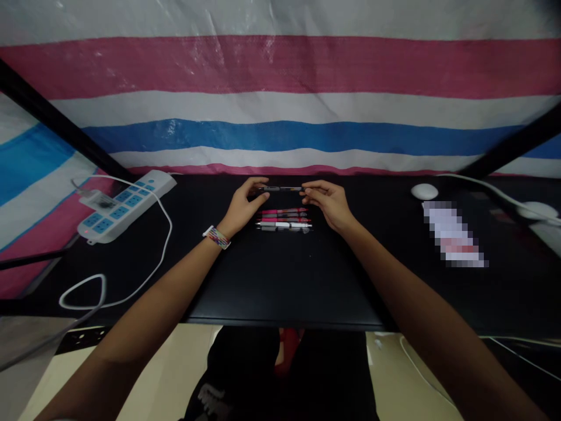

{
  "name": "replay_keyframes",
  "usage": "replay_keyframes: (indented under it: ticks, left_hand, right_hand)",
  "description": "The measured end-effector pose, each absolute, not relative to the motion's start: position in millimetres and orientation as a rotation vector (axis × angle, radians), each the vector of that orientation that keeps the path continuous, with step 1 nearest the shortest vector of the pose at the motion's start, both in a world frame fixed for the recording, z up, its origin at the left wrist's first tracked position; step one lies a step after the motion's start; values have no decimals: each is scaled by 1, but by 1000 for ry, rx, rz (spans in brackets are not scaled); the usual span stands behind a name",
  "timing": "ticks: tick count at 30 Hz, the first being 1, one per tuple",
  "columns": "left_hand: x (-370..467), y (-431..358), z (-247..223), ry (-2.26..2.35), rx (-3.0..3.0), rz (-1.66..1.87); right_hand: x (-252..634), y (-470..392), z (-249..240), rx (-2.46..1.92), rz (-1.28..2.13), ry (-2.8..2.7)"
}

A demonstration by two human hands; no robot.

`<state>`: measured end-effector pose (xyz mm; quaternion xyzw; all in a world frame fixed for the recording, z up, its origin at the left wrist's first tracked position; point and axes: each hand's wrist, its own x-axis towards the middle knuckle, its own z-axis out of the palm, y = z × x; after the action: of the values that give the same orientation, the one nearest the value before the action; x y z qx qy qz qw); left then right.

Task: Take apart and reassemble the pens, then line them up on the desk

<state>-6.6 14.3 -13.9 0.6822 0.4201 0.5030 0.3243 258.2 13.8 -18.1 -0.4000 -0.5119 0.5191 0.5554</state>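
Observation:
A dark pen (pixel 284 189) lies crosswise between my two hands, near the back of the black table. My left hand (pixel 243 204) has thumb and forefinger closed around its left end. At the other end, the fingers of my right hand (pixel 329 204) pinch the pen's tip. Just below it, several pens form a neat, roughly parallel row. Nearest to the held pen are pink-red pens (pixel 283 219), followed by a white pen with a grey grip (pixel 287 224). A grey, partly clear pen (pixel 284 230) is closest to me.
On the left stands a white power strip (pixel 131 202) with blue sockets, its white cable (pixel 169 234) looping over the black table (pixel 280 286). To the right are a white mouse (pixel 424 191) and a blurred-out flat object (pixel 453 234). Striped sheeting (pixel 280 134) hangs behind.

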Motion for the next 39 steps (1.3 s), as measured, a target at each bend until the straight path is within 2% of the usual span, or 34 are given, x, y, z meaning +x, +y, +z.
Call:
replay_keyframes:
  ticks: [6, 21, 32, 39]
  left_hand:
    - [-7, 12, -9, 1216, 1854, 1233]
    - [-7, 14, -14, 1089, 1716, 1276]
    - [-4, 14, -11, 1100, 1682, 1380]
    - [1, 12, -15, 1049, 1614, 1359]
  right_hand:
    - [258, 14, -18, -941, 1221, -1245]
    - [258, 11, -12, -990, 1239, -1244]
    - [257, 1, 6, -846, 1550, -1084]
    - [258, 4, 1, -931, 1558, -1101]
